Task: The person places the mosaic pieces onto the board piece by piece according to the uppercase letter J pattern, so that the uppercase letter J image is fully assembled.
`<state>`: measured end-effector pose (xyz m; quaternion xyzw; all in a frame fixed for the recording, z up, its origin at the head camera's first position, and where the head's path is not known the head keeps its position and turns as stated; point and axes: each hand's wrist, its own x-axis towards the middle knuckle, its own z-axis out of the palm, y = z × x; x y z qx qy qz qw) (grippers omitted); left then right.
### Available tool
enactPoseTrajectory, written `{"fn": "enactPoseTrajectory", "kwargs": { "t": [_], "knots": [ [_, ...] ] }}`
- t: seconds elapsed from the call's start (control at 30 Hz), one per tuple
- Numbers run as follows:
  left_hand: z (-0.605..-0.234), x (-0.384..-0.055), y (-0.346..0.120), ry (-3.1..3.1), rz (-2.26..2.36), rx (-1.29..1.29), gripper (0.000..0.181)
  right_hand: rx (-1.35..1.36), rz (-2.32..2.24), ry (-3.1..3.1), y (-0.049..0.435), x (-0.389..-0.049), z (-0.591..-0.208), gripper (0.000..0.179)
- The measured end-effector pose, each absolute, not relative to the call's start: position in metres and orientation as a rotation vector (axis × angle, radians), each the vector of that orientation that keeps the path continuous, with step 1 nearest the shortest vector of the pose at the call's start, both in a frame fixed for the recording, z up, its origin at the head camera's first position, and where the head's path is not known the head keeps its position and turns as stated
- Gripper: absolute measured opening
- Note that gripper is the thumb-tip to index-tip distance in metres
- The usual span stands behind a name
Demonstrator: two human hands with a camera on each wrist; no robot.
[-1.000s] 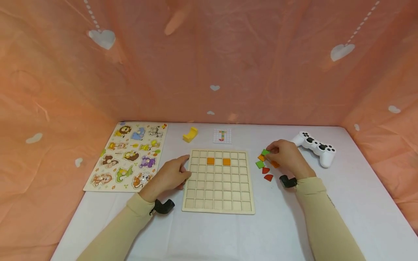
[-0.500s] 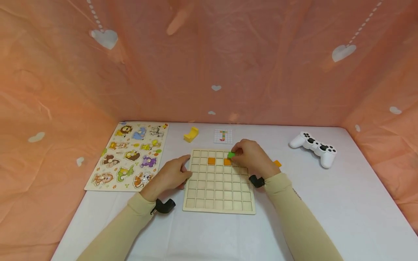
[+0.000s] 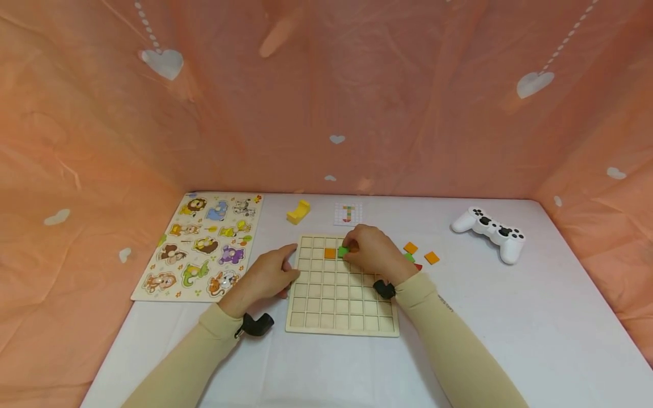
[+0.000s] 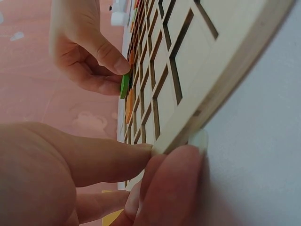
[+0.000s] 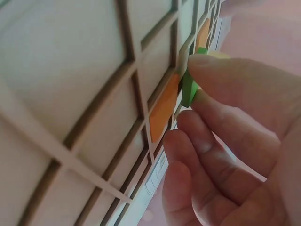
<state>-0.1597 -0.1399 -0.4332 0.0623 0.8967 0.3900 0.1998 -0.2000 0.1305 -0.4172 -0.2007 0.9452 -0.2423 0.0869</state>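
Note:
A pale wooden grid board (image 3: 334,306) lies on the table. My right hand (image 3: 374,252) pinches a green square tile (image 5: 189,85) between thumb and fingers. It is tilted at the cell between two orange tiles. The left orange tile (image 3: 330,253) is in plain sight; the right orange tile (image 5: 164,110) is mostly behind my hand in the head view, but shows in the right wrist view. Along the board's left edge rests my left hand (image 3: 265,276), its thumb and index finger spread and touching the rim.
Right of the board lie loose orange tiles (image 3: 432,258), with green and red pieces partly hidden. Farther right is a white game controller (image 3: 490,233). A pattern card (image 3: 348,214) and yellow block (image 3: 299,212) lie behind; an animal puzzle (image 3: 196,249) is left.
My right hand has carried the green tile from the loose pieces leftward over the board, past the right orange tile to the cell between both. My left hand stays at the edge.

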Motion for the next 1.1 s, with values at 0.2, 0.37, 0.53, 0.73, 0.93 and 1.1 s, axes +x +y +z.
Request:
{"fn": "enactPoseTrajectory", "kwargs": {
  "t": [0.2,0.37,0.53,0.73,0.93,1.1],
  "knots": [
    [-0.434,-0.159,-0.141,2.513,1.089,0.186,0.073,-0.609,-0.708,2.828,0.128,-0.198,-0.417,0.018],
    [-0.435,-0.16,-0.141,2.519,1.084,0.194,0.073,-0.603,-0.719,2.812,0.127,-0.198,-0.417,0.017],
    [-0.434,-0.16,-0.14,2.516,1.084,0.19,0.074,-0.592,-0.713,2.807,0.128,-0.198,-0.419,0.019],
    [-0.434,-0.161,-0.139,2.515,1.085,0.193,0.073,-0.567,-0.723,2.805,0.129,-0.197,-0.419,0.02],
    [-0.434,-0.16,-0.14,2.524,1.079,0.213,0.073,-0.573,-0.745,2.81,0.134,-0.194,-0.417,0.023],
    [-0.435,-0.158,-0.141,2.518,1.096,0.21,0.073,-0.533,-0.815,2.816,0.149,-0.188,-0.415,0.027]
  ]
}}
